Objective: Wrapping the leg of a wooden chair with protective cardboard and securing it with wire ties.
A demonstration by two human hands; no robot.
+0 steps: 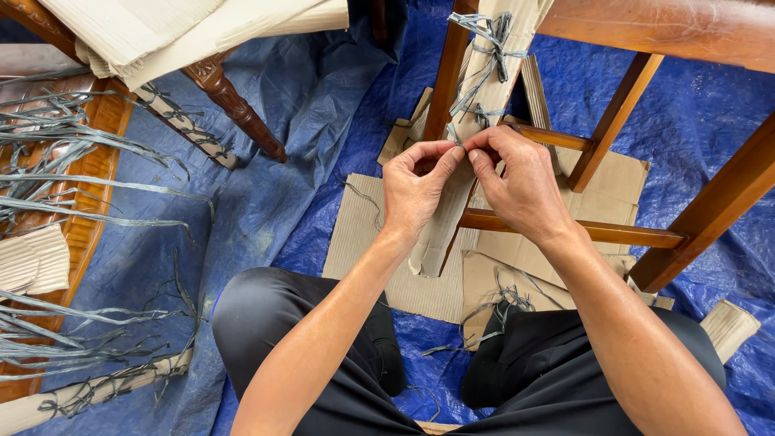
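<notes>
Left hand (pixel 416 187): pinches the grey string (pixel 484 73) tight.
Right hand (pixel 521 182): pinches the same string, fingers closed.
String: tied around the cardboard wrap (pixel 452 218) on the chair leg (pixel 448 81).
Tip: hold the string tight and the cardboard flat.

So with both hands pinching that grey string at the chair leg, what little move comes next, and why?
Probably pull the grey string snug. The left hand and right hand pinch it against the cardboard wrap on the chair leg; higher up, the cardboard already carries knotted ties.
</notes>
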